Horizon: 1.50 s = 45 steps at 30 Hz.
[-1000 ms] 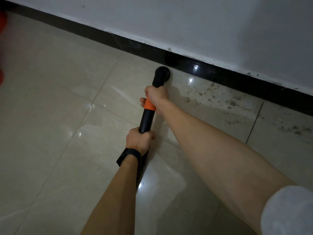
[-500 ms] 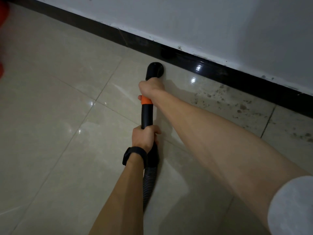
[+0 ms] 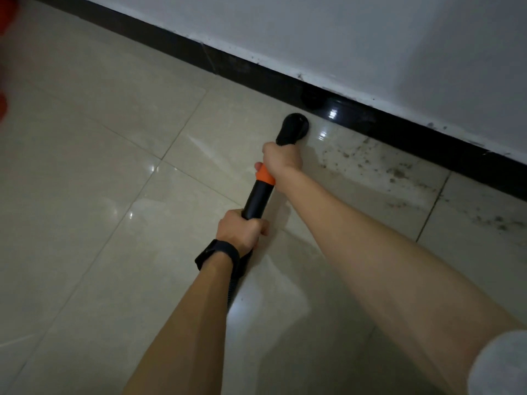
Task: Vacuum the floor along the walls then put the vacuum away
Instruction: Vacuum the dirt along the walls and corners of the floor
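A black vacuum wand with an orange collar points at the wall. Its round black nozzle sits on the beige tiled floor, just short of the black baseboard. My right hand grips the wand right behind the nozzle, above the orange collar. My left hand, with a black band on the wrist, grips the wand's lower end. A ribbed black hose runs back beneath my left forearm. Dark dust and grit lie scattered on the tiles to the right of the nozzle, along the baseboard.
The white wall runs diagonally from upper left to right. A blurred red object shows at the left edge. Light glare reflects off the glossy tiles.
The nozzle has moved a little to the right along the baseboard, toward the dusty patch. Both hands keep their grip on the wand.
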Tool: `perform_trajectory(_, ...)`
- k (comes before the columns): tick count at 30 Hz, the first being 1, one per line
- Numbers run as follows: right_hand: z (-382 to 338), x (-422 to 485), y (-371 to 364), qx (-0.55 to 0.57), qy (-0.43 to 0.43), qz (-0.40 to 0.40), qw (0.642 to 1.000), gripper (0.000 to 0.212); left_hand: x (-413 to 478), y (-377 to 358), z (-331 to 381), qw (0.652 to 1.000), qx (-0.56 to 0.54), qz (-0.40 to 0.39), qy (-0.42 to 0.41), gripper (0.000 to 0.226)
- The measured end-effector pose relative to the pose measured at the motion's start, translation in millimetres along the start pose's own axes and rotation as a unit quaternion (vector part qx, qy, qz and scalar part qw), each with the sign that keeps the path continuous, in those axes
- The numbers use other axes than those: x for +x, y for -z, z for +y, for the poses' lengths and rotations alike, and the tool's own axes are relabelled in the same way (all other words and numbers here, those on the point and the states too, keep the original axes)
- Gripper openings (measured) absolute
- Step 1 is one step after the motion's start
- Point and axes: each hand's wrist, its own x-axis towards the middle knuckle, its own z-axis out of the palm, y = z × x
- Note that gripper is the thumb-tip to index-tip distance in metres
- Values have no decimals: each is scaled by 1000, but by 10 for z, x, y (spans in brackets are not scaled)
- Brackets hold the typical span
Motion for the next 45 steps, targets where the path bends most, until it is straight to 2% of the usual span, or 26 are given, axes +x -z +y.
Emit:
perform_trajectory(4, 378, -281, 105, 121, -30, -33, 992, 5, -179, 132, -311, 993, 118, 25, -22, 26)
perform_trajectory(13, 974, -979, 91, 181, -69, -39, 980, 8, -578, 384, -927, 977, 215, 4, -14, 26)
perform_trajectory(19, 1094, -1220, 253, 220, -87, -23, 971, 11, -734, 360, -1037, 966, 258, -7, -34, 13)
perform_trajectory(23, 992, -1276, 351, 240, -87, -6, 967, 11, -748, 259, -919, 962, 266, -1, -53, 10)
perform_trajectory(28, 973, -1340, 367, 256, -70, -13, 964, 27, -648, 151, -776, 962, 262, -10, -71, 9)
perform_trajectory(33, 952, -1373, 304, 253, -72, -24, 965, 21, -533, 160, -723, 970, 236, -21, -58, 9)
perform_trajectory(40, 954, -1238, 288, 207, -49, 55, 976, 16, -487, 46, -707, 969, 235, -44, -64, 10)
perform_trajectory(45, 921, -1136, 322, 206, -49, 69, 975, 14, -421, -22, -645, 962, 259, -42, -69, 7)
